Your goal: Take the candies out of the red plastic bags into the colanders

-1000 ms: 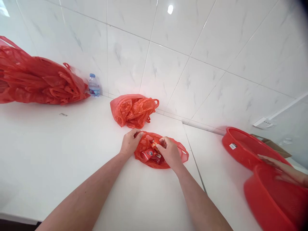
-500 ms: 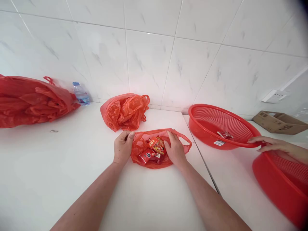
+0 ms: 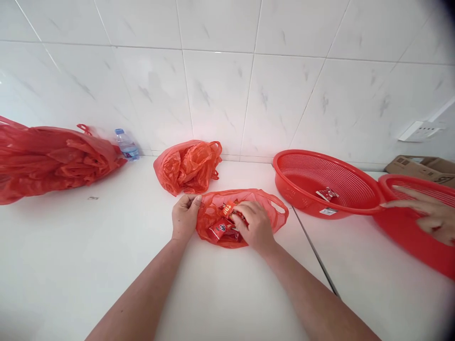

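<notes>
On the white table in front of me lies a red plastic bag (image 3: 213,199) with its mouth spread. Several small red snack packets (image 3: 219,228) are inside it. My left hand (image 3: 186,215) pinches the bag's left rim between thumb and fingers. Reaching into the mouth, my right hand (image 3: 254,225) has thumb and fingers curled on a red and yellow snack packet (image 3: 228,209), partly covering it. The bag's handle loop (image 3: 279,204) stands out to the right of that hand.
Another crumpled red bag (image 3: 190,166) rests by the tiled wall. Farther left are a large stuffed red bag (image 3: 57,158) and a water bottle (image 3: 127,145). At right, a red basket (image 3: 302,201) holds a packet (image 3: 327,194); another person's hand (image 3: 424,210) is over a second basket (image 3: 412,241). A cardboard box (image 3: 414,166) stands behind.
My right hand has moved from the bag's rim inward onto the packets. My left hand keeps its hold. The second basket has shifted up against the first, and the other person's hand has moved right.
</notes>
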The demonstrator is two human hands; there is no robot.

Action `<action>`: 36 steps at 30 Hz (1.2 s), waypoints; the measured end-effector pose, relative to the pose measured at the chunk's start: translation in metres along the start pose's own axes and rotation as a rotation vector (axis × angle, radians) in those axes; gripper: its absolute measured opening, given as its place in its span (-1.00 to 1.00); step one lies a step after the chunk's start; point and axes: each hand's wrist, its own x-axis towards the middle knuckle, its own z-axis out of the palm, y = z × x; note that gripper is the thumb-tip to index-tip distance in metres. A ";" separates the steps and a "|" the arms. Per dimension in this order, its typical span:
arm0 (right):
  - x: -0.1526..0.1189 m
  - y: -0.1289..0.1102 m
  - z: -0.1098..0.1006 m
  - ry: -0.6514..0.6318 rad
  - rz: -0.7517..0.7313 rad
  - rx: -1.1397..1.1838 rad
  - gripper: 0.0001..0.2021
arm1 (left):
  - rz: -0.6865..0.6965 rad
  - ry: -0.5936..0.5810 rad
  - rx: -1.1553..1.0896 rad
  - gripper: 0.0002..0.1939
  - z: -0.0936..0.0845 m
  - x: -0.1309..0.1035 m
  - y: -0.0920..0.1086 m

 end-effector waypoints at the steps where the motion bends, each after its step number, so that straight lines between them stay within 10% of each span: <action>1: -0.002 -0.007 0.002 -0.042 -0.047 0.014 -0.79 | -0.004 -0.008 -0.011 -0.76 0.000 0.000 0.000; 10: -0.011 -0.026 0.020 -0.325 -0.125 -0.027 -0.69 | 0.003 -0.031 -0.046 -0.79 -0.001 -0.001 0.001; 17: -0.010 -0.018 0.020 -0.189 0.010 0.050 -0.78 | -0.055 -0.052 -0.117 -0.72 0.001 -0.002 0.003; 25: -0.003 0.006 0.008 0.219 0.488 0.279 -0.89 | -0.210 -0.115 -0.457 -0.70 0.006 0.000 -0.003; 36: -0.003 0.016 0.005 0.039 0.351 0.428 -0.77 | -0.192 -0.127 -0.396 -0.71 0.005 -0.001 -0.004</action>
